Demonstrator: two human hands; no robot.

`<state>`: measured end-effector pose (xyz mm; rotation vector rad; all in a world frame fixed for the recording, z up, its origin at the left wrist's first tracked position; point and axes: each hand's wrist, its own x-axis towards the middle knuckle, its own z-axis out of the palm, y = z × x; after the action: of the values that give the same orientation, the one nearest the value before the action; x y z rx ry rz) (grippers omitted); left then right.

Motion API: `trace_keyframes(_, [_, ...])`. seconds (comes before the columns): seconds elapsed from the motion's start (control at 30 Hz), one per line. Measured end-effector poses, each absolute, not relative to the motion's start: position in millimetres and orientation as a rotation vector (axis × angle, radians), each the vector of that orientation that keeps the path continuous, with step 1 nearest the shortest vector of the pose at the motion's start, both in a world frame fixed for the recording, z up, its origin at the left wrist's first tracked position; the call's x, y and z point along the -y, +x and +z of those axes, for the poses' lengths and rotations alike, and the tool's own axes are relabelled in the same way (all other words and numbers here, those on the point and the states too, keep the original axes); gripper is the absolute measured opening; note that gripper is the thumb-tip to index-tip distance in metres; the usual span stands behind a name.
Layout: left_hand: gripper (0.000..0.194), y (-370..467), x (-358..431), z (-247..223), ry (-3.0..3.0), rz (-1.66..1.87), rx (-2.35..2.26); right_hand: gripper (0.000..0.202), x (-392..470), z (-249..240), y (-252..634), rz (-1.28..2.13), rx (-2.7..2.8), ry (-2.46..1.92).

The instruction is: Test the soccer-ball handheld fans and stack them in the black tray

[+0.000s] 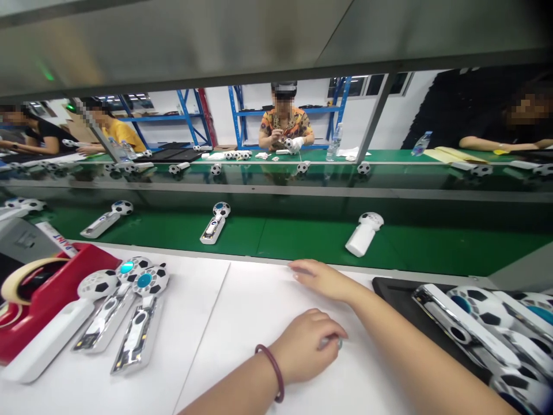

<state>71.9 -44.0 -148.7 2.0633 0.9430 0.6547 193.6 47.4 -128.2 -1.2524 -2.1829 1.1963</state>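
Note:
My left hand point(309, 344), with a dark red bracelet point(273, 372) on its wrist, rests curled over the white worktop point(246, 311). Something small and greyish shows at its fingertips; what it is I cannot make out. Just beyond it, my right hand point(322, 279) reaches across to the worktop's far edge, fingers stretched out and holding nothing. Past that edge, on the green conveyor belt point(294, 233), lies a white handheld device point(365, 233) with a football-patterned head. Further left on the belt is a similar device point(215, 223) whose handle shows its inner parts.
To the left stand a red tape dispenser point(93, 259) and several football-headed devices point(140, 328). A black tray point(389, 294) on the right holds a pile of them. A metal shelf point(259, 34) spans overhead. Across the belt a person point(285, 124) in a patterned shirt handles a device.

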Motion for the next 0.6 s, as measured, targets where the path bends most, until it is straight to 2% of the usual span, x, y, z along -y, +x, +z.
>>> trace_keyframes(0.17, [0.027, 53.8, 25.1, -151.3, 2.051, 0.855, -1.088, 0.036, -50.5, -132.6, 194.4, 1.25, 2.129, -1.236])
trace_keyframes(0.37, [0.026, 2.6, -20.9, -156.5, 2.038, 1.162, -1.777, 0.036, -57.7, -137.1, 195.6, 1.373, 2.025, -1.244])
trace_keyframes(0.53, [0.024, -48.6, -74.1, -141.9, 1.843, 1.151, -2.157, 0.036, -60.3, -137.4, 198.8, 1.41, 1.978, -1.265])
trace_keyframes(0.6, [0.031, -69.2, -95.2, -133.2, 1.668, 1.087, -2.299, 0.036, -60.0, -138.5, 198.9, 1.37, 1.987, -1.258])
